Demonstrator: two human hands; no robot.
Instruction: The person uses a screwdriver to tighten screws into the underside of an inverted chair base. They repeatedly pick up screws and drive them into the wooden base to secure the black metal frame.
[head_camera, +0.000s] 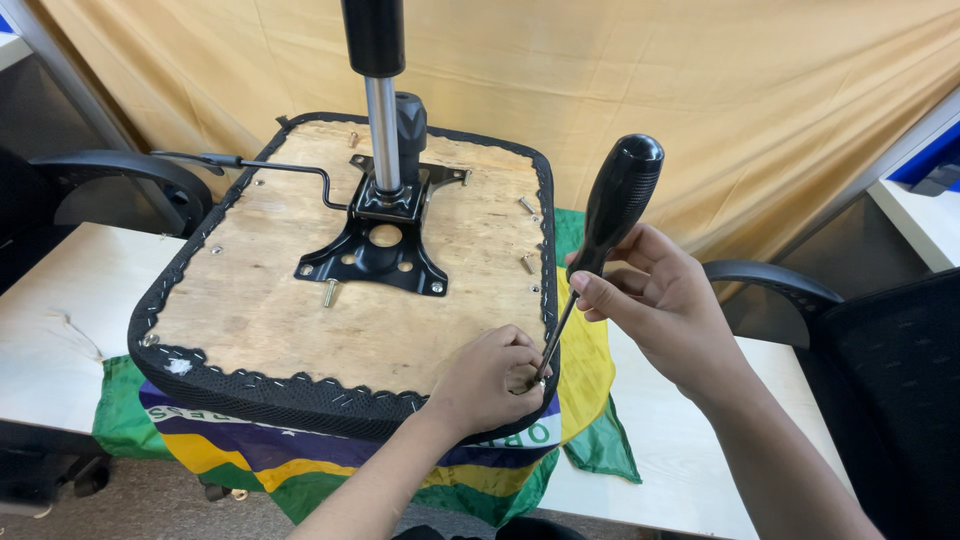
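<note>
Our right hand (655, 300) wraps the screwdriver (600, 235) by its glossy black handle, while our left hand (490, 375) pinches its thin steel tip against the rough plywood chair seat (300, 310).

One upturned chair seat (330, 330) on the surface (60, 300), one black mounting plate (375, 250) bolted to it, one gas-lift column (382, 120) rising from that. One screwdriver (600, 230) in play. Four loose bolts stand on the plywood: (329, 292), (527, 262), (526, 204), (352, 139). Two hands at work, left hand (490, 375) and right hand (655, 295). One flag cloth (300, 460) underneath, and two armrests, (120, 170) and (775, 280).
</note>
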